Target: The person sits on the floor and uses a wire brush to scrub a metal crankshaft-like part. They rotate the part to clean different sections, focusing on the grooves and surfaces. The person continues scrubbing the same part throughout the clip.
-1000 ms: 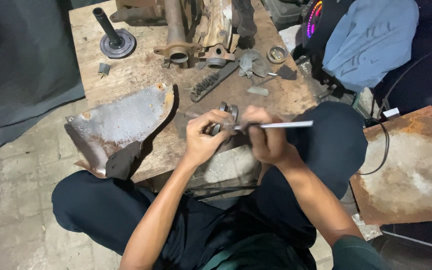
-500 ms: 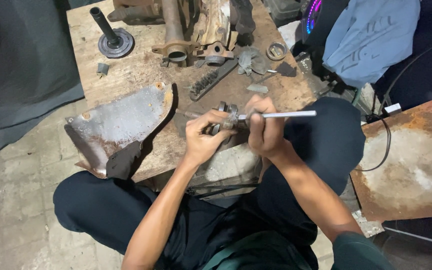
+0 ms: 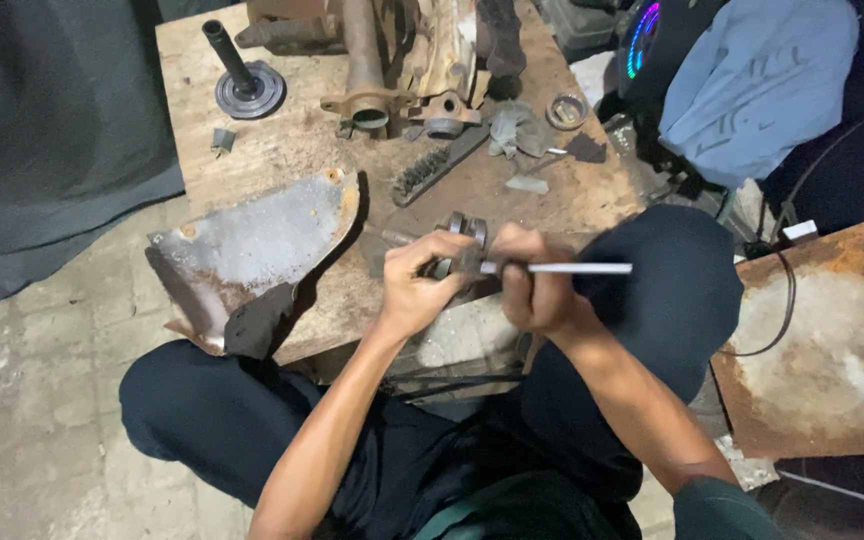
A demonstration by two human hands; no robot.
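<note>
The left hand (image 3: 422,285) closes around a small round metal part (image 3: 464,235) at the near edge of the wooden board (image 3: 282,150) while the right hand (image 3: 532,285) grips a thin steel rod (image 3: 572,268); both look stiff, probably greasy, best pinched firmly by their rims.

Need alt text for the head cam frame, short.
A seated person's left hand grips a small metal part at the edge of a worn wooden board while the right hand holds a thin metal rod against it. A wire brush and a rusty metal plate lie on the board.
</note>
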